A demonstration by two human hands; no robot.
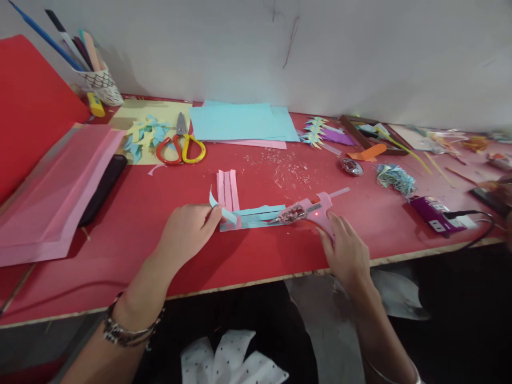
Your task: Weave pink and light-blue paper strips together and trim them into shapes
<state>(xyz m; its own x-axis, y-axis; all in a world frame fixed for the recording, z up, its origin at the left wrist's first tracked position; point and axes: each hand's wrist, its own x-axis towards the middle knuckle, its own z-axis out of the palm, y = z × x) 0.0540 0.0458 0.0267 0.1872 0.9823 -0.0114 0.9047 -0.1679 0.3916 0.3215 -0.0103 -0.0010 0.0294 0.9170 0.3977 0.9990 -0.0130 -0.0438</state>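
Crosswise layout down; gluing seemingly partway, one end not yet flat.
Left hand (192, 232) pinches raised blue strip (229, 215), pink strips (228, 191) just beyond fingertips; right hand (346, 248) fingers wrap glue gun (312, 209), nozzle (275, 220) at blue strips (260, 214) between hands.

Lone head view from close above the red table (248, 261), forward and downward

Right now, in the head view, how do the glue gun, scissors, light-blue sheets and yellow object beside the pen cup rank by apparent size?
1. Light-blue sheets
2. Glue gun and scissors, unranked: the right hand hides part of the glue gun, which is nearer the camera
3. Yellow object
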